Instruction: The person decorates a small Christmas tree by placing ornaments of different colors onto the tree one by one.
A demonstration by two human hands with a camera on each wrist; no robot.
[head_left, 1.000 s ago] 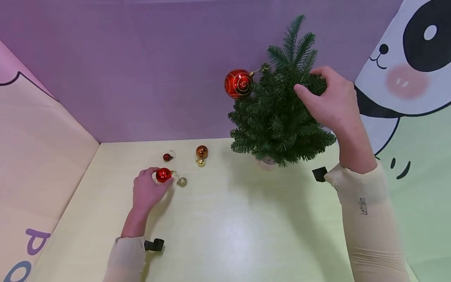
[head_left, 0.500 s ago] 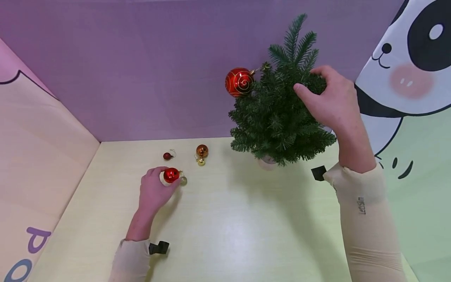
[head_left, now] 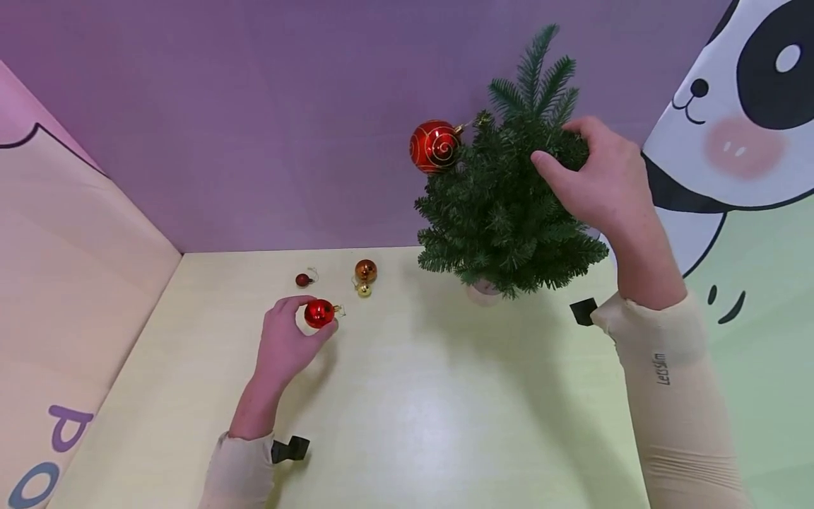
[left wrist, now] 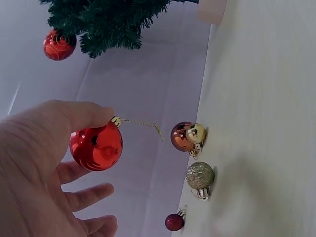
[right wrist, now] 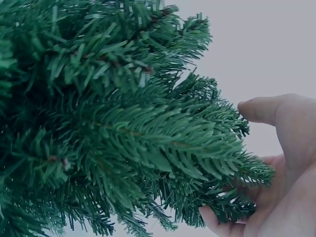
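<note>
Between thumb and fingers, my left hand (head_left: 282, 343) pinches a shiny red Christmas bauble (head_left: 319, 314), held above the table. Its gold cap and string (left wrist: 143, 123) point away from the hand. My right hand (head_left: 604, 177) cups the upper right side of a small artificial Christmas tree (head_left: 496, 212), thumb and fingers curved around its branch tips (right wrist: 247, 170). On the tree's left side hangs a larger red bauble with gold swirls (head_left: 434, 147). A glittery gold bauble (left wrist: 200, 175) lies below the left hand, hidden in the head view.
A copper bauble (head_left: 365, 270) and a small gold bauble (head_left: 364, 290) lie together at the back of the pale table (head_left: 407, 396). To their left is a small dark red bauble (head_left: 302, 281). A purple backdrop (head_left: 254, 127) rises behind; printed panels stand at both sides.
My left hand has moved right with the red bauble, passing over the glittery gold one, which it now covers in the head view. The right hand stays at the tree.
</note>
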